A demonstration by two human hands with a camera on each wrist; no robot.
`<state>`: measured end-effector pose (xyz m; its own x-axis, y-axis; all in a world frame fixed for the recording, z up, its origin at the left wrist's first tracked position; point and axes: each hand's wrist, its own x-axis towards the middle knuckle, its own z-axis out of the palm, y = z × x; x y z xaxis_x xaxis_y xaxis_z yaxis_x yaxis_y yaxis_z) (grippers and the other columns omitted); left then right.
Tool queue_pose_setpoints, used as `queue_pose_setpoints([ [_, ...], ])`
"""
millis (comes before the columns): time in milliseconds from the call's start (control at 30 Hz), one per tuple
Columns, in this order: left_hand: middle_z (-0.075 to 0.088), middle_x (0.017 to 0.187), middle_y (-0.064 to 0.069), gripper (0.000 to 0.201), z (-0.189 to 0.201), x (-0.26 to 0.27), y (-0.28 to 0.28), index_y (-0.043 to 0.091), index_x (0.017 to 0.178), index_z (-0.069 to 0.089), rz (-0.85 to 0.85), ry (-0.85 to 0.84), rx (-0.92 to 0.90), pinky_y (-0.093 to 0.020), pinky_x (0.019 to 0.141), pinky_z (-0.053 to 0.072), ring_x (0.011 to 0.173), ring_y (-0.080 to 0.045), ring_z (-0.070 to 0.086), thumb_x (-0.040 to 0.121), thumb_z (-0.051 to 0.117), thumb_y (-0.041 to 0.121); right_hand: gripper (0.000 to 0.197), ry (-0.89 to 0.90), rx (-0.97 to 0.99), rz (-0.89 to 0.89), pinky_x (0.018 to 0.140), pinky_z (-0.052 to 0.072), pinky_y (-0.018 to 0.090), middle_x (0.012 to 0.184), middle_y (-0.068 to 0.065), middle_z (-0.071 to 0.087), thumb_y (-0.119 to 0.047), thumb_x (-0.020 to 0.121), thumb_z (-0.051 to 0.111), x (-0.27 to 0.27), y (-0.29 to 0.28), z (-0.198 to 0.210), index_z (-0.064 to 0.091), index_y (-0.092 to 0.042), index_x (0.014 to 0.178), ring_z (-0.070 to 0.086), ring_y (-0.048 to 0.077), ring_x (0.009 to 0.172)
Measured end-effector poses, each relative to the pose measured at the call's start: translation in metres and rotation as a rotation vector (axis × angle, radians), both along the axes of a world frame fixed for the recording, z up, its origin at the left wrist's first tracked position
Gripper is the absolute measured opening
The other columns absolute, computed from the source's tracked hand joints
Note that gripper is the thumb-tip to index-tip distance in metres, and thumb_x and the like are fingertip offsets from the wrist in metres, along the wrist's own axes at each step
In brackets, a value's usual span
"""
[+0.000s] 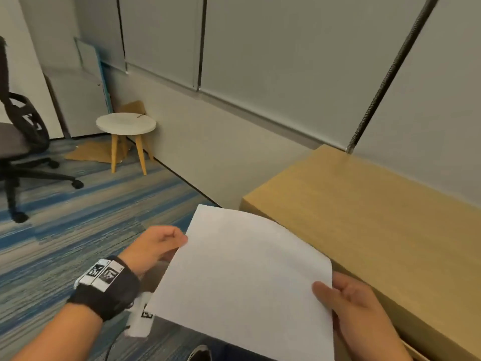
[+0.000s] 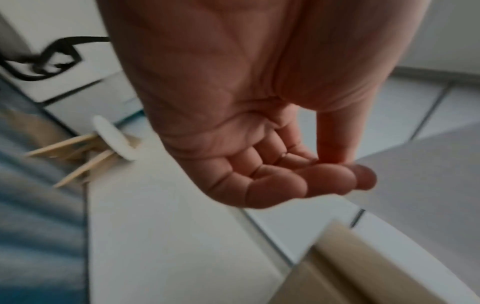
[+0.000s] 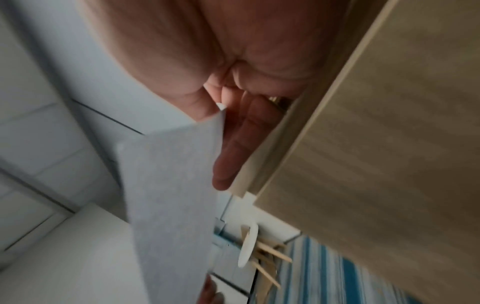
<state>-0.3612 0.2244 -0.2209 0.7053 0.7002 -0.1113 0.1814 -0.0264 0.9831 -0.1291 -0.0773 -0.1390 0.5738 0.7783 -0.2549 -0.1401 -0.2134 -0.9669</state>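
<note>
Left hand: we find the left hand [image 1: 156, 244] left of centre in the head view, at the left edge of the sheet of paper [image 1: 242, 277]. Its fingers are curled. The wrist view shows the thumb meeting the fingertips [image 2: 324, 179], pinching that edge.
Right hand: the right hand [image 1: 359, 308] is at lower right. Its thumb [image 1: 322, 290] presses on the top face near the right edge, with nearly straight fingers [image 3: 233, 148] beneath. It grips the sheet between them.
Sheet position: held in the air at lower centre of the frame, blank face towards us. It overlaps the near corner of the wooden bench [image 1: 377, 217].
Sheet axis: we judge that the long axis runs between the two hands, from left of centre down to lower right. One corner points to the upper left.
Surroundings: a white round stool [image 1: 126, 123] and an office chair [image 1: 18, 142] stand at upper left on blue striped carpet [image 1: 65, 230].
</note>
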Motion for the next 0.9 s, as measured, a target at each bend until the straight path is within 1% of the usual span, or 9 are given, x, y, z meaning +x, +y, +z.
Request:
queue_pose_setpoints([
  [100, 0.07, 0.077, -0.016, 0.02, 0.053, 0.016, -0.028, 0.003, 0.081, 0.068, -0.113, -0.044, 0.111, -0.028, 0.061, 0.049, 0.064, -0.022, 0.061, 0.09, 0.065, 0.021, 0.025, -0.035, 0.072, -0.068, 0.075, 0.065, 0.04, 0.105, 0.027, 0.076, 0.005, 0.099, 0.05, 0.011, -0.043, 0.023, 0.072, 0.007, 0.112, 0.075, 0.043, 0.095],
  [200, 0.069, 0.081, -0.024, 0.025, 0.089, 0.048, -0.049, 0.001, 0.086, 0.068, -0.188, -0.035, 0.241, -0.033, 0.064, 0.046, 0.066, -0.025, 0.059, 0.096, 0.063, 0.023, 0.025, -0.105, 0.082, -0.14, 0.084, 0.063, 0.045, 0.109, 0.02, 0.077, -0.001, 0.101, 0.052, 0.029, -0.079, 0.039, 0.072, 0.001, 0.116, 0.074, 0.042, 0.1],
  [367, 0.07, 0.069, -0.005, 0.021, 0.135, 0.144, -0.083, 0.006, 0.081, 0.069, -0.261, 0.026, 0.395, -0.032, 0.06, 0.047, 0.059, -0.016, 0.061, 0.096, 0.062, 0.02, 0.023, -0.156, 0.059, -0.287, 0.1, 0.053, 0.059, 0.112, 0.017, 0.077, -0.005, 0.102, 0.054, 0.071, -0.131, 0.058, 0.069, -0.001, 0.12, 0.074, 0.039, 0.103],
  [500, 0.07, 0.066, -0.005, 0.024, 0.157, 0.224, -0.111, 0.001, 0.08, 0.07, -0.356, 0.131, 0.496, -0.028, 0.056, 0.048, 0.055, -0.01, 0.062, 0.094, 0.064, 0.019, 0.011, -0.389, -0.116, -0.435, 0.083, 0.063, 0.048, 0.092, 0.015, 0.08, -0.004, 0.098, 0.064, 0.106, -0.177, 0.069, 0.07, 0.002, 0.105, 0.078, 0.027, 0.085],
  [633, 0.063, 0.054, -0.004, 0.028, 0.163, 0.288, -0.13, 0.005, 0.067, 0.065, -0.425, 0.256, 0.492, -0.023, 0.048, 0.04, 0.046, -0.013, 0.055, 0.093, 0.065, 0.012, 0.009, -0.561, -0.327, -0.53, 0.065, 0.065, 0.04, 0.086, 0.018, 0.076, -0.005, 0.093, 0.071, 0.143, -0.219, 0.079, 0.069, -0.003, 0.102, 0.076, 0.028, 0.067],
  [700, 0.061, 0.051, -0.006, 0.034, 0.163, 0.311, -0.135, 0.007, 0.059, 0.062, -0.441, 0.328, 0.532, -0.023, 0.047, 0.04, 0.04, -0.014, 0.05, 0.092, 0.067, 0.011, 0.012, -0.76, -0.549, -0.479, 0.073, 0.063, 0.036, 0.097, 0.007, 0.075, -0.015, 0.093, 0.071, 0.163, -0.237, 0.088, 0.071, -0.014, 0.105, 0.074, 0.021, 0.08],
  [800, 0.061, 0.053, -0.009, 0.031, 0.163, 0.334, -0.14, 0.004, 0.061, 0.065, -0.445, 0.455, 0.586, -0.025, 0.048, 0.043, 0.041, -0.019, 0.05, 0.091, 0.069, 0.012, 0.036, -0.886, -0.961, -0.244, 0.105, 0.047, 0.034, 0.136, -0.005, 0.06, -0.032, 0.094, 0.068, 0.186, -0.256, 0.099, 0.065, -0.03, 0.13, 0.058, 0.019, 0.123],
  [833, 0.062, 0.054, -0.01, 0.029, 0.162, 0.34, -0.141, 0.004, 0.063, 0.066, -0.441, 0.494, 0.599, -0.026, 0.051, 0.046, 0.042, -0.02, 0.052, 0.09, 0.07, 0.014, 0.042, -0.854, -1.037, -0.178, 0.108, 0.043, 0.034, 0.144, -0.003, 0.054, -0.033, 0.095, 0.066, 0.194, -0.26, 0.099, 0.061, -0.032, 0.137, 0.053, 0.02, 0.131],
  [900, 0.064, 0.054, -0.009, 0.029, 0.161, 0.349, -0.143, 0.004, 0.064, 0.067, -0.448, 0.562, 0.631, -0.028, 0.055, 0.049, 0.045, -0.021, 0.055, 0.089, 0.071, 0.018, 0.047, -0.761, -1.096, -0.118, 0.103, 0.049, 0.034, 0.142, 0.001, 0.053, -0.029, 0.095, 0.066, 0.205, -0.26, 0.096, 0.057, -0.034, 0.141, 0.056, 0.022, 0.125],
])
